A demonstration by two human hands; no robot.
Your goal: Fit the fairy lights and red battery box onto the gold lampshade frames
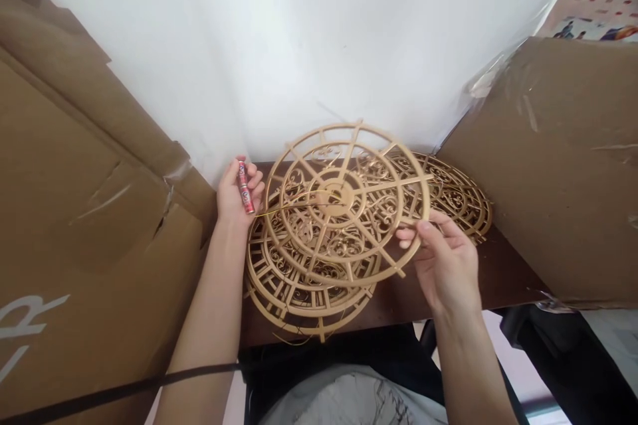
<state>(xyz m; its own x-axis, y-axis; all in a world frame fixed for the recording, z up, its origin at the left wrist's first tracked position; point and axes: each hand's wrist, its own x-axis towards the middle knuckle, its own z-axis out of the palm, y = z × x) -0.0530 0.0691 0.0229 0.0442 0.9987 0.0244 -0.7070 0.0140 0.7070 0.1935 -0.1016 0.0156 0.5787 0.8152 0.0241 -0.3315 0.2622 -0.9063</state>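
Note:
My right hand (pixel 443 259) pinches the rim of a round gold openwork disc (pixel 349 202) and holds it tilted above a stack of like discs (pixel 299 285). My left hand (pixel 239 196) grips a small red tube (pixel 244 187), its tip pointing down. A thin gold wire (pixel 294 207) runs from the tube's tip toward the hub of the held disc. Both hands hover over a dark brown table (pixel 498 272).
More gold openwork discs (pixel 458 196) lie at the back right of the table. Large cardboard boxes stand on the left (pixel 74 226) and on the right (pixel 558 172). A white wall (pixel 319 33) is behind. My lap (pixel 349 398) is below the table's near edge.

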